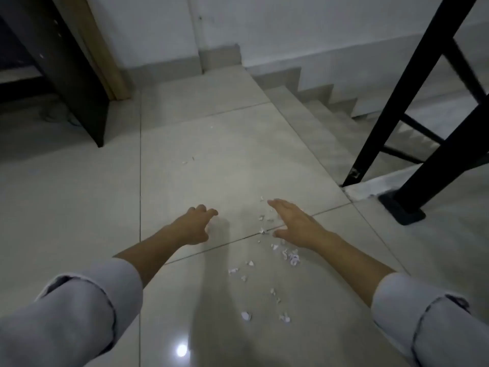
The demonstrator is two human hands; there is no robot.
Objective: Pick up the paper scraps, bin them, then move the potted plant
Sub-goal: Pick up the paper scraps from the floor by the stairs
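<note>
Reaching low over a tiled floor [185, 133]: right hand [293, 223] open flat beside paper scraps [291, 256], apparently to sweep them together; left hand [195, 226] loosely curled, empty.

Black railing [412, 102] cut off at 1 o'clock edge. Paper scraps [289, 256] too small to count. Sleeves [79, 313] cropped at bottom.

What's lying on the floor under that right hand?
Small white paper scraps lie on the tiled floor beside and below the open right hand. Whatever sits directly beneath the palm is covered.
</note>
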